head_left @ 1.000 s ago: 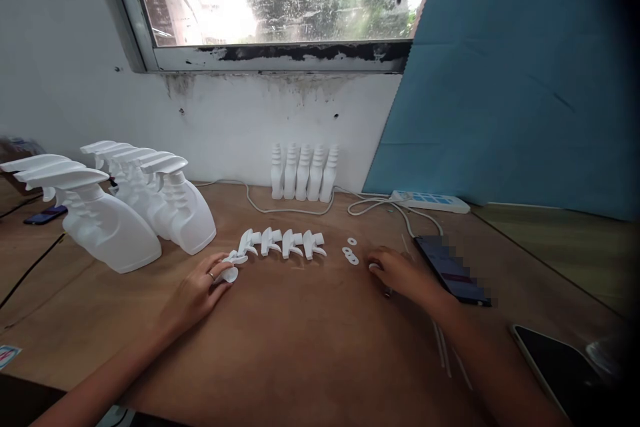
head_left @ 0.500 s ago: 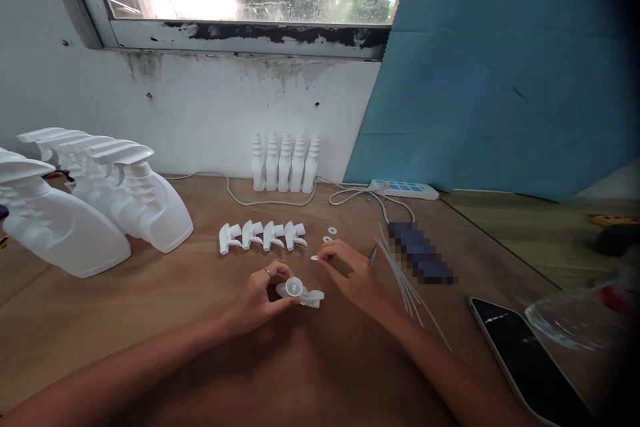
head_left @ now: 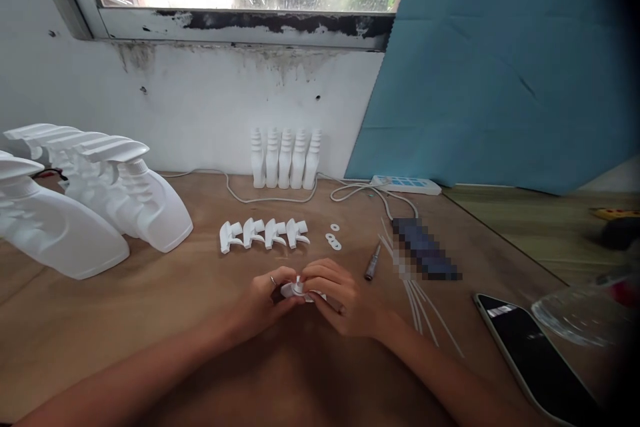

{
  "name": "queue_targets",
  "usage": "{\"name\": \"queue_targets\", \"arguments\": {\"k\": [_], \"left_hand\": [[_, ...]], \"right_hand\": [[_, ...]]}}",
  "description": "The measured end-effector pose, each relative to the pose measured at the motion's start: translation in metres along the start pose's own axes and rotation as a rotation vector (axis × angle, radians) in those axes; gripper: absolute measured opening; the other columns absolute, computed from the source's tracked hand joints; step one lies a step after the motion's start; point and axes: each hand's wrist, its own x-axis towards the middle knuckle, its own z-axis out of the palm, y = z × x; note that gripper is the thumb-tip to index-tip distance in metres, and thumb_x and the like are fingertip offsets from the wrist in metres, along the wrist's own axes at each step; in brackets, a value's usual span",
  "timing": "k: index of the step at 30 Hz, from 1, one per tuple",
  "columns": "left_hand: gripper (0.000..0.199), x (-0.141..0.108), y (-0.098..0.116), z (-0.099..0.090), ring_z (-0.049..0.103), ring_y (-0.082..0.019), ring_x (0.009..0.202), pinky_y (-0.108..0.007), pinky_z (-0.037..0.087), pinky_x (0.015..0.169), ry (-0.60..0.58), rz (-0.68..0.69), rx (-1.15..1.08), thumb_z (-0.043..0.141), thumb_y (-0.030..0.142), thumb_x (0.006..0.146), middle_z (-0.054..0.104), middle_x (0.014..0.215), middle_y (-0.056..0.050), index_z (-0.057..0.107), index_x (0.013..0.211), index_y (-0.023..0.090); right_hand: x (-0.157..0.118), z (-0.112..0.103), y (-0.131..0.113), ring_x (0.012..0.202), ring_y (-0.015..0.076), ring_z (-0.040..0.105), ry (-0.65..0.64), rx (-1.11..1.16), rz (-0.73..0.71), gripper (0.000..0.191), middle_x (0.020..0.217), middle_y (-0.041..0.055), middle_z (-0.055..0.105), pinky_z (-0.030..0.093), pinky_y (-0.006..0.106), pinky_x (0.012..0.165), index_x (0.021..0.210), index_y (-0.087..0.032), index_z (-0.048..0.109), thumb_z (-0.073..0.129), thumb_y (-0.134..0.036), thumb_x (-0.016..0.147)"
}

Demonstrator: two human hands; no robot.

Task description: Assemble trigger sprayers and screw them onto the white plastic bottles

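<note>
My left hand (head_left: 273,297) grips a white spray head (head_left: 297,287) low in the middle of the view. Over its round opening, the fingers of my right hand (head_left: 333,290) are closed together and touch the part; whether they still pinch the small white ring is hidden. Beyond my hands lie several white trigger spray heads (head_left: 275,233) in a row. To their right are several flat white rings (head_left: 333,241). A small pointed tool (head_left: 372,263) rests right of my right hand, beside thin clear tubes (head_left: 419,303).
Large white bottles (head_left: 65,227) stand at the left, small white bottles (head_left: 285,160) by the wall. A white cable runs to a power strip (head_left: 407,185). A phone (head_left: 535,353) and a clear bottle (head_left: 585,313) are at the right.
My right hand has moved left from near the rings, with the small white ring it pinched, onto the spray head in my left hand. The pointed tool is now uncovered.
</note>
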Motion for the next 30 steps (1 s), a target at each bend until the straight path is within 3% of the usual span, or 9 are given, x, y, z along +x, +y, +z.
{"name": "queue_targets", "arguments": {"k": [6,11,15,20,25,30], "left_hand": [[0.014,0.001,-0.002,-0.002,0.065,-0.016,0.095,-0.029,0.049,0.085,-0.017,0.212,0.148,0.058,0.031,0.092,0.070,0.107,-0.003,0.060,0.103,0.021],[0.015,0.002,0.001,-0.006,0.067,-0.018,0.097,-0.031,0.051,0.085,-0.012,0.296,0.255,0.055,0.028,0.094,0.071,0.107,-0.005,0.062,0.105,0.021],[0.016,0.002,-0.002,-0.008,0.068,-0.019,0.095,-0.031,0.051,0.083,-0.019,0.312,0.273,0.053,0.028,0.095,0.072,0.106,-0.006,0.063,0.105,0.021],[0.016,0.003,-0.001,-0.008,0.066,-0.018,0.096,-0.030,0.051,0.083,-0.069,0.287,0.209,0.049,0.024,0.096,0.070,0.108,-0.006,0.063,0.102,0.020],[0.014,0.003,0.000,-0.006,0.065,-0.017,0.087,-0.029,0.051,0.077,-0.061,0.278,0.201,0.049,0.023,0.096,0.069,0.100,-0.007,0.061,0.094,0.018],[0.013,0.001,-0.003,-0.004,0.064,-0.016,0.088,-0.027,0.049,0.078,-0.021,0.274,0.233,0.046,0.024,0.097,0.067,0.100,-0.006,0.059,0.095,0.019]], "right_hand": [[-0.002,0.000,0.001,0.100,0.0213,0.057,-0.016,-0.134,-0.019,0.023,0.107,0.0105,0.062,0.049,0.039,0.085,0.108,-0.017,0.057,0.051,-0.009,0.088],[-0.003,0.001,0.004,0.104,0.0246,0.057,-0.020,-0.282,-0.067,0.022,0.113,0.0124,0.062,0.051,0.042,0.086,0.108,-0.017,0.059,0.052,-0.012,0.088],[-0.005,0.005,0.005,0.110,0.0272,0.055,-0.002,-0.342,-0.104,0.026,0.117,0.0142,0.061,0.053,0.045,0.085,0.112,-0.016,0.059,0.049,-0.011,0.089],[-0.004,0.007,0.005,0.112,0.0244,0.055,-0.014,-0.224,-0.055,0.028,0.115,0.0121,0.062,0.053,0.042,0.089,0.114,-0.016,0.058,0.046,-0.007,0.089],[-0.006,0.010,0.002,0.131,0.0294,0.043,0.007,-0.311,-0.025,0.030,0.131,0.0130,0.057,0.043,0.050,0.102,0.115,-0.016,0.057,0.049,-0.008,0.087],[-0.005,0.023,-0.012,0.140,0.0327,0.030,-0.009,-0.401,0.055,0.055,0.144,0.0161,0.046,0.031,0.059,0.110,0.134,-0.011,0.043,0.045,-0.004,0.080]]}}
